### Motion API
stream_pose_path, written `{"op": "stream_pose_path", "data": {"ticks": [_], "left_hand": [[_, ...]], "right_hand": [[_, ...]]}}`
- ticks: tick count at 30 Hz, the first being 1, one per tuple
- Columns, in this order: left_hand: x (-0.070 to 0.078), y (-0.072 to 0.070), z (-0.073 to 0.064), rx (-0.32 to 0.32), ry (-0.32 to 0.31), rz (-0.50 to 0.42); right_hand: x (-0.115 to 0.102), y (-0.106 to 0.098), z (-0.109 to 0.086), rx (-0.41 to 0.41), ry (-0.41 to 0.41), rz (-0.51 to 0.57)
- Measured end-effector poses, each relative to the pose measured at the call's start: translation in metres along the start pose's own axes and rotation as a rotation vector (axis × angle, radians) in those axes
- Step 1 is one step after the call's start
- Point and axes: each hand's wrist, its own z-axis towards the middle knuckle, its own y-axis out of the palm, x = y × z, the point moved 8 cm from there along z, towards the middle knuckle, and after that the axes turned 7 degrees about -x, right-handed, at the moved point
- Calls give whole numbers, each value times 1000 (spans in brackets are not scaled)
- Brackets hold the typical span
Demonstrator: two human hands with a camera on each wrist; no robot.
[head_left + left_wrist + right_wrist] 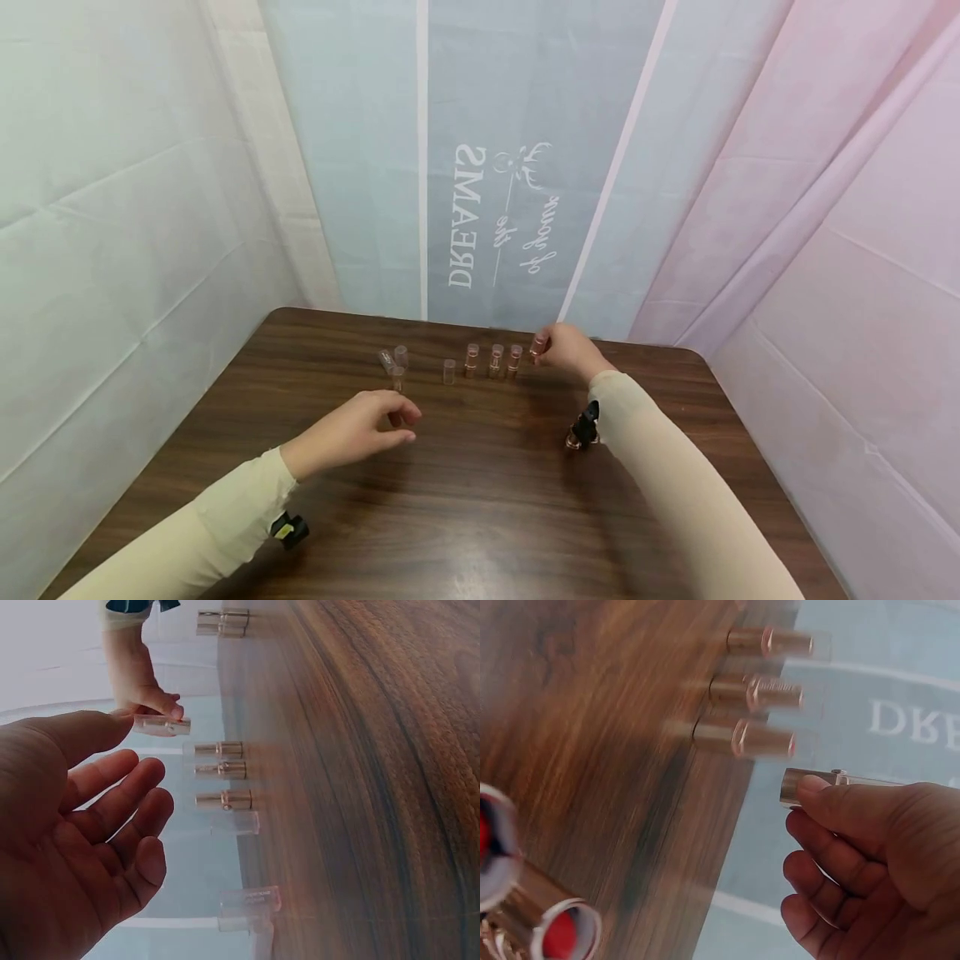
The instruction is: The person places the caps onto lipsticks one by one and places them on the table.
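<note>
On my feed, the right hand [570,350] pinches a tube [537,347] by its gold base [790,787], probably to hold it upright (left hand [360,429] half-spread, slack, gripping nothing).

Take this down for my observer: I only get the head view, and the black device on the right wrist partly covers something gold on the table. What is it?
Observer: The right wrist view shows two open tubes there, with red visible inside.
Operator: From above I see only the back of the left hand. Is its palm holding anything?
Observer: No. The left wrist view shows the palm bare, fingers loosely bent.
Operator: And where does the thumb of the right hand sit on the capped tube?
Observer: In the right wrist view, its tip lies on the gold base.
</note>
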Motion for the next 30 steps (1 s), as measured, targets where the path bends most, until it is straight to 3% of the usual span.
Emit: {"op": "stream_pose_path", "data": {"ticks": [20,30], "left_hand": [[-11,4,-2,0,-10,-8],[-16,7,0,-2,1,-8]], "right_hand": [[40,20,27,-37,150,60],[41,36,33,-63,195,27]]}}
